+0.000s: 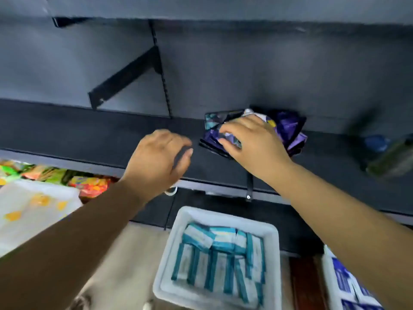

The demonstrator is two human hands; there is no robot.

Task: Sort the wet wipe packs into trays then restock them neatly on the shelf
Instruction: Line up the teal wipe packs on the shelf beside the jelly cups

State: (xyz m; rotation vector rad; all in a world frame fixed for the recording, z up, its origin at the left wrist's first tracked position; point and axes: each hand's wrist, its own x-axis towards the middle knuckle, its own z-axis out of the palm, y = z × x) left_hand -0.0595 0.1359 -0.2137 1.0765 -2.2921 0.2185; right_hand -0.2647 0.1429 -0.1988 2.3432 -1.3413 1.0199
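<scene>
Forearms fill the bottom of the shot, reaching up to a dark shelf [93, 139]. Right hand [252, 142] has its fingers curled down over a messy pile of purple wipe packs [288, 128], gripping the top ones. Left hand [156, 157] hovers just left of that pile, fingers loosely bent, holding nothing. Below the fingers sits a white tray [271, 247] full of teal packs [219, 260], and another tray with blue packs [344, 280] peeks in at bottom right.
</scene>
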